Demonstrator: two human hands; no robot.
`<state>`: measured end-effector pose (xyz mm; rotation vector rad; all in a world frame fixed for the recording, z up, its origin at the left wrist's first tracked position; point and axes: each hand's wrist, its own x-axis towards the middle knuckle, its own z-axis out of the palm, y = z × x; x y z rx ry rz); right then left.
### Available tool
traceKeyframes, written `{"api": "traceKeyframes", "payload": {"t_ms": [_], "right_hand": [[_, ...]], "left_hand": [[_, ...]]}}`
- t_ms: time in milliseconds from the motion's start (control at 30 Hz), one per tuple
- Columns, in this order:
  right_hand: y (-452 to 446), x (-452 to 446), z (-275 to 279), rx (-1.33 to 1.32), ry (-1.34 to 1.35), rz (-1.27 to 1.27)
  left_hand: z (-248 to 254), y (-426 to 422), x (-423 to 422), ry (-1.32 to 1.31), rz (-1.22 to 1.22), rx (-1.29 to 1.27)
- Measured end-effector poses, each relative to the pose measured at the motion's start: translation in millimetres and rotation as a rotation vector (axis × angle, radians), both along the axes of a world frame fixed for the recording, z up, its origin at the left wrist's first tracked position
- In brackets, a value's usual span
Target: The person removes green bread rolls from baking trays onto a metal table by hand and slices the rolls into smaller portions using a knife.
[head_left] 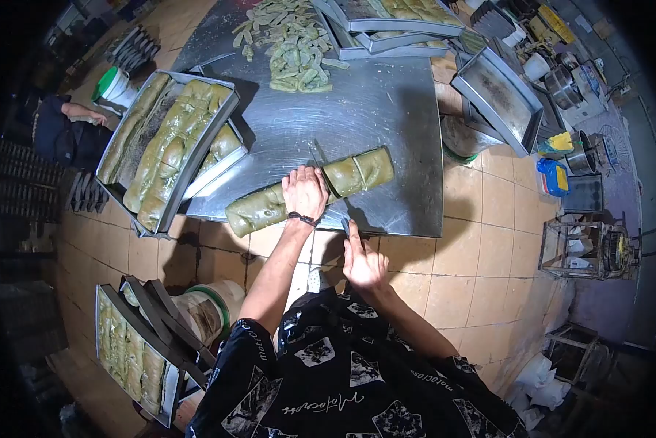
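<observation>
Knife across a long loaf
Left hand clasps the loaf, lying near left to far right; right hand, nearer side, grips the knife

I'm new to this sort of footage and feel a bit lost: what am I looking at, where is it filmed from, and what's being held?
There is no machine here, only a person's two bare hands. The one picture comes from a camera worn on the head, looking forward and down.

The left hand rests on a long green loaf on the metal table. The right hand holds a knife whose blade crosses the loaf; how deep it has cut, I cannot tell.

Farther back lies a heap of green pieces. At the table's left edge is a tray of similar loaves.
</observation>
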<state>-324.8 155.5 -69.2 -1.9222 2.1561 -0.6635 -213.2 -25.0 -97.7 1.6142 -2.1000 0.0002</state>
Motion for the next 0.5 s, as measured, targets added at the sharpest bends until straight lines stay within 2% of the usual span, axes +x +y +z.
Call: {"api": "traceKeyframes", "payload": {"t_ms": [67,167,267,367,400,500], "right_hand": [[2.4,-0.1,-11.7,-0.106,-0.072,-0.010],[-4.8,-5.4,-4.3,-0.028,0.014,0.021],[-10.3,-6.9,-8.6,-0.105,0.077,0.042],[-4.7,-4.0,-14.2,-0.111,0.080,0.021],[-0.2,-2.5,-15.5,-0.192,0.065,0.012],[1.7,-2.8,-18.9,-0.152,0.032,0.042]], "left_hand": [[-1.5,-2.7,-0.7,-0.003,0.006,-0.010],[-1.1,-1.7,0.2,-0.008,0.011,0.009],[1.6,-0.6,-0.8,-0.008,0.015,0.025],[1.3,-0.9,-1.4,-0.013,0.017,0.001],[1.3,-1.0,-1.5,-0.010,0.018,-0.008],[-0.3,-0.7,-1.6,0.001,0.011,-0.015]]}}
